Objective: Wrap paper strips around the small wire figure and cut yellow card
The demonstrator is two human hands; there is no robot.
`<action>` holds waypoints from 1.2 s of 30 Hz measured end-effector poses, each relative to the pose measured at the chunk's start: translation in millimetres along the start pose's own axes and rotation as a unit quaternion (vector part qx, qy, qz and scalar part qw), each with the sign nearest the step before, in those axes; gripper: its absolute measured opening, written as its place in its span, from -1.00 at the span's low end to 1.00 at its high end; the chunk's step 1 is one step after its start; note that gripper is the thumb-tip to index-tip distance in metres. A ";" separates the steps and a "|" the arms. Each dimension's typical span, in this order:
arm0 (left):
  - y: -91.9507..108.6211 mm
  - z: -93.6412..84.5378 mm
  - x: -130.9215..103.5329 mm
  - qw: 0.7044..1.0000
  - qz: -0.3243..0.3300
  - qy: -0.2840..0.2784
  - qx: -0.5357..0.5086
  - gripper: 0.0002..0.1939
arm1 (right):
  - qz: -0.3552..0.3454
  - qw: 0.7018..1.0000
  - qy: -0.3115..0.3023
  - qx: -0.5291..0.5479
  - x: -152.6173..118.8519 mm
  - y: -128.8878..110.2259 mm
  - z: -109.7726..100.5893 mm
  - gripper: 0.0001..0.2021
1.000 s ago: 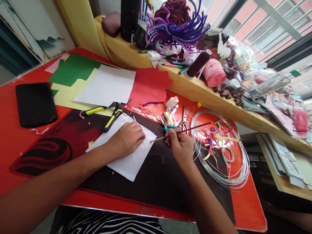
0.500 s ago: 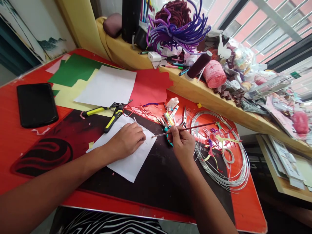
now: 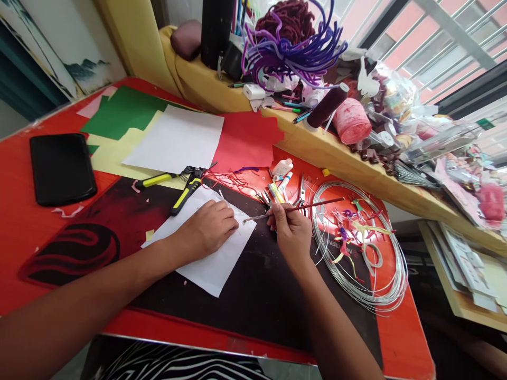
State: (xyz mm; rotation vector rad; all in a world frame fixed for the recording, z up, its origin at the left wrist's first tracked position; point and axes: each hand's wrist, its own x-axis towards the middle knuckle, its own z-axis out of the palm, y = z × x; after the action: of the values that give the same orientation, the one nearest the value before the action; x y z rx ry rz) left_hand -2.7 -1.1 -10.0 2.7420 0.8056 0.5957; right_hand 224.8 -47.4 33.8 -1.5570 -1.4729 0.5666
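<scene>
Black-and-red mat under white paper sheet. Left hand on sheet, fingers curled (can't tell if pinching anything). Right hand just off sheet's right corner, gripping thin dark-red brush, tip over that corner, contact unclear.

Your thin brush, red-handled and paler toward the bristles, lies nearly level, its tip at the right-hand corner of your plain white paper sheet, spread askew across the dark desk mat.
</scene>
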 end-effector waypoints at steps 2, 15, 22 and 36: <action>0.2 0.1 0.1 1.000 -0.002 0.004 0.002 -0.77 | -0.002 1.000 -0.012 0.001 -0.5 -2.4 1.6 -0.62; 0.0 -0.8 -0.7 1.000 -0.001 0.000 0.003 -0.76 | 0.003 1.000 -0.005 0.007 -0.2 -0.5 0.4 -0.61; -0.6 -0.4 -1.4 1.000 -0.004 -0.002 0.004 -0.73 | 0.000 1.000 -0.019 -0.009 -1.9 -3.4 2.0 -0.60; -1.3 -0.9 -1.9 1.000 -0.008 -0.011 -0.006 -0.77 | -0.009 0.999 -0.032 -0.019 -7.4 -6.2 -2.9 -0.60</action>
State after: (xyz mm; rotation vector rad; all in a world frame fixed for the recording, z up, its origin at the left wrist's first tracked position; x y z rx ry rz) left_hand -5.2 -1.0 -10.2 2.7233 0.8144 0.5659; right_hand 222.4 -56.0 38.6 -1.5653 -1.5537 0.5861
